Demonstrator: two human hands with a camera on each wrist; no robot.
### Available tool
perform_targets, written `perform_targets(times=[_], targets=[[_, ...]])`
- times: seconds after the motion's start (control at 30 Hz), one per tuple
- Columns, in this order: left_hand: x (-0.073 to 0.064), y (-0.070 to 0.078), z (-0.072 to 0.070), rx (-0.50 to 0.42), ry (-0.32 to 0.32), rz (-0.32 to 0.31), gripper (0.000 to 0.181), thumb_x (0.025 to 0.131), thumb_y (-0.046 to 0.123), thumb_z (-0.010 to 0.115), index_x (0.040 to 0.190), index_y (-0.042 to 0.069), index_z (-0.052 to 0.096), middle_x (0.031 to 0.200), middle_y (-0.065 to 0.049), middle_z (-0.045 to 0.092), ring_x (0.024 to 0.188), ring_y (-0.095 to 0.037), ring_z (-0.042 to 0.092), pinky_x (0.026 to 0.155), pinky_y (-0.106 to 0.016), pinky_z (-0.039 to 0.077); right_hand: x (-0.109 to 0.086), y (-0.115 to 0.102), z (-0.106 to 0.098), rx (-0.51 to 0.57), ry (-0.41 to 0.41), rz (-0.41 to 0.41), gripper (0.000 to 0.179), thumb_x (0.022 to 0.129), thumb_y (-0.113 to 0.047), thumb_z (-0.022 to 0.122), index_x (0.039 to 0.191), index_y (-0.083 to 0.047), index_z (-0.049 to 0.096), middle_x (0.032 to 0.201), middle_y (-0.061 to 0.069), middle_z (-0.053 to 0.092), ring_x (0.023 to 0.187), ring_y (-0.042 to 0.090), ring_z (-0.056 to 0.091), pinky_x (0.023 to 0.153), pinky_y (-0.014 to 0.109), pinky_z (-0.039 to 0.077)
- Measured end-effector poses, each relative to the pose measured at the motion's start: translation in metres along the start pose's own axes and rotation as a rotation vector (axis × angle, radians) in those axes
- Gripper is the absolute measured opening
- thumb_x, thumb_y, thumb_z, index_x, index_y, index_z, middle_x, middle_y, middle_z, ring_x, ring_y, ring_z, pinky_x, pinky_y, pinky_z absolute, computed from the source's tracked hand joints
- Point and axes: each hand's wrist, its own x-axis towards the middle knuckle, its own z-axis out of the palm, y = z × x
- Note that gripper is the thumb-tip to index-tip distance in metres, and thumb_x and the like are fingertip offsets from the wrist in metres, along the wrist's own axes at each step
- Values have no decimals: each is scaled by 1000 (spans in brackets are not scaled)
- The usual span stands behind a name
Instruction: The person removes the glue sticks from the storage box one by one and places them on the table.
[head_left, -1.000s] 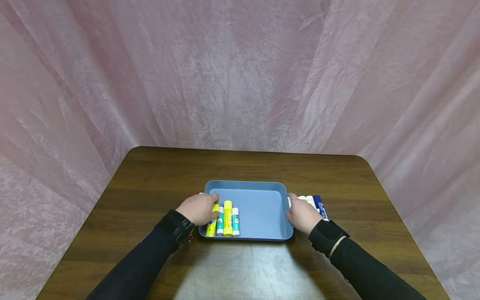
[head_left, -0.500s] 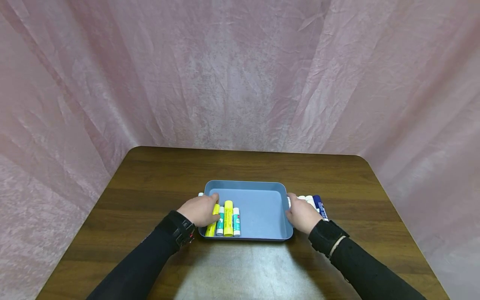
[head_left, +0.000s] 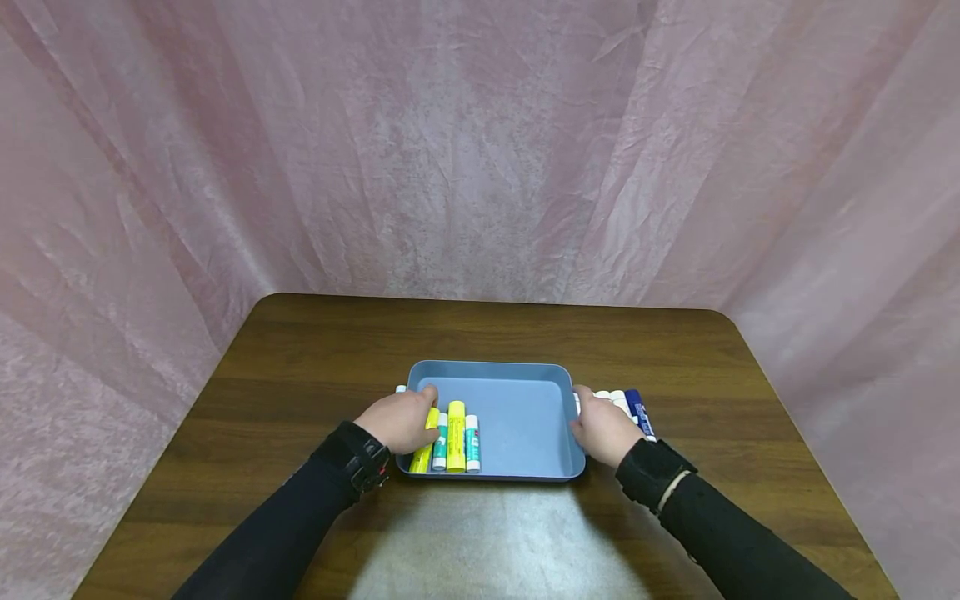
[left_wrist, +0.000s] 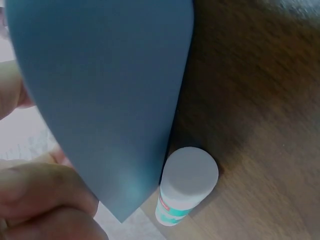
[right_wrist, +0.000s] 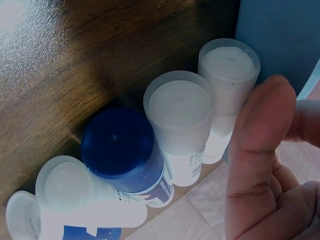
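A blue-grey tray lies on the wooden table. Inside, along its left side, are yellow glue sticks and teal-and-white ones. My left hand reaches over the left wall, its thumb and a finger around the upper end of the leftmost yellow stick. That stick is hidden behind the tray's outer wall in the left wrist view. My right hand is at the right rim, thumb in front of the wall and beside a white stick; I cannot tell whether it grips either.
Outside the tray's left wall lies a white-capped teal glue stick. Several more sticks line up right of the tray, white ones and a dark blue-capped one among them. A pink curtain hangs behind the table.
Over the last second my left hand has shifted slightly, uncovering a white cap outside the tray, and the sticks in the tray have moved a touch. My right hand stays in place.
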Motion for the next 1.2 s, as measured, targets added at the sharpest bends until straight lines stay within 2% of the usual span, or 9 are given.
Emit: perform_targets(times=[0.3,0.53,0.73,0.9,1.2], targets=[[2,-2,-3,-50,-16,-15,41,92,33,75,121,13,55,83,-1,60,73,-16,58,64,-30,47,0,-1,-1,0,-6,4,58,98,-9,63,147,9,38,69,5,59,57,15,57,53,27,45],[1,-2,-8,-85,10,-3,43,94,31,73,126,13,52,89,-2,62,74,-15,58,65,-29,49,1,-1,-2,-5,-8,6,58,98,-10,63,147,9,39,69,4,58,57,15,56,52,26,43],[0,-3,-13,-143,20,-20,45,95,29,71,132,14,49,92,-3,63,73,-16,60,63,-29,50,0,-1,-2,-11,-5,-1,58,97,-9,63,146,10,39,68,4,58,56,15,56,52,26,43],[0,-4,-17,-168,37,-22,45,96,29,69,134,15,49,96,-4,64,76,-15,61,67,-29,52,1,-1,-2,-5,-9,7,58,98,-10,63,147,9,38,69,4,59,57,15,56,53,27,44],[-2,-10,-27,-232,73,-23,45,97,27,65,135,14,46,92,-6,64,72,-15,62,64,-28,53,1,0,-2,-12,-9,0,57,98,-10,63,146,10,39,71,5,61,58,15,57,54,27,46]])
